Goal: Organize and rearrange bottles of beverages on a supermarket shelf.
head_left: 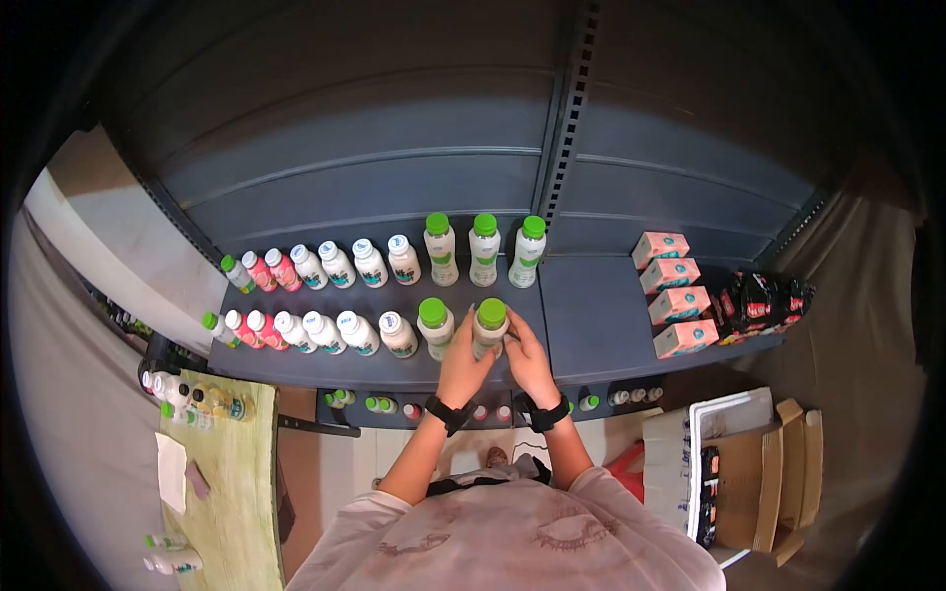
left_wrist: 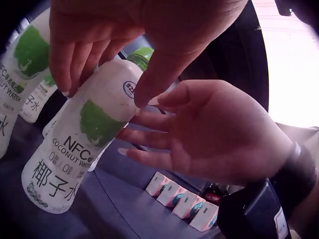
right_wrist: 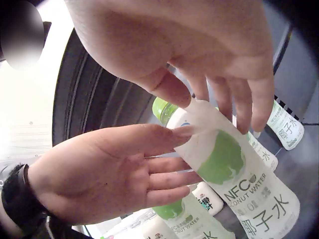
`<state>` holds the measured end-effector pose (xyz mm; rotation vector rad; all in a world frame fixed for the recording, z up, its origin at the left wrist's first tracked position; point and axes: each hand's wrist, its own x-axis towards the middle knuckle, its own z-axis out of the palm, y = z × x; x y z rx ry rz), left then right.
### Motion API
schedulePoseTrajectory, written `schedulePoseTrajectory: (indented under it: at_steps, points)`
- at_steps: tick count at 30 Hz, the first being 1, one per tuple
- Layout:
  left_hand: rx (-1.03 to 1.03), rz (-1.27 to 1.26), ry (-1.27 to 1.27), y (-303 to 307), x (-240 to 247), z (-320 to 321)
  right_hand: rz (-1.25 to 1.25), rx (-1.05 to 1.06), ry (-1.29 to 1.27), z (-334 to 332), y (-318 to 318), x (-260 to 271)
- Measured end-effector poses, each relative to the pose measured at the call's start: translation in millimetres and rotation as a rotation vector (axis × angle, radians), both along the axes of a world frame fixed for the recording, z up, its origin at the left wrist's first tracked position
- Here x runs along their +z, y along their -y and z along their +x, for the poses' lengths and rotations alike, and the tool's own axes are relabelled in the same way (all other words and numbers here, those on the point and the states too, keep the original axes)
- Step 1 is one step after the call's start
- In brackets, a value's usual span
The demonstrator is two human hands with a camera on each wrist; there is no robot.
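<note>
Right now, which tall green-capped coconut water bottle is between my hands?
The front row's rightmost bottle: your left hand and right hand flank it, while its front-row neighbour and the three bottles behind stand outside them.

A shop, by its looks: mid-frame, a grey retail shelf point(head_left: 596, 320) bears coconut-water bottles point(head_left: 490, 326) in rows, pink cartons point(head_left: 680, 306) at right.

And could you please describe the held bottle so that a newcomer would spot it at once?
On the dark shelf, follow the front bottle row to its right end. The green-capped coconut-water bottle there, unlike its green-capped neighbour, is held by the left hand and right hand.
</note>
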<state>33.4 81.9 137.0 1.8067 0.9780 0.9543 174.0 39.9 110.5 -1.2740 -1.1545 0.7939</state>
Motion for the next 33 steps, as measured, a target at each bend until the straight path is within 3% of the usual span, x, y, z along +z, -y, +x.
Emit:
schedulePoseTrajectory:
  at_steps: [3, 17, 25, 33]
  points:
    - [0.084, 0.126, -0.063, 2.6, -1.0, 1.3, 0.015, 0.026, 0.067, -1.0, 0.1, 2.9]
    - [0.009, -0.107, 0.116, 7.5, -14.1, -9.6, 0.016, 0.005, 0.036, -11.4, 22.5, 19.7]
    - [-0.082, -0.054, -0.024, 20.3, -3.1, -51.4, -0.019, -0.133, 0.177, -52.1, 47.3, 33.3]
    - [-0.051, -0.117, -0.05, 41.2, 4.5, -117.6, -0.147, -0.099, 0.248, -108.3, 57.1, 46.6]
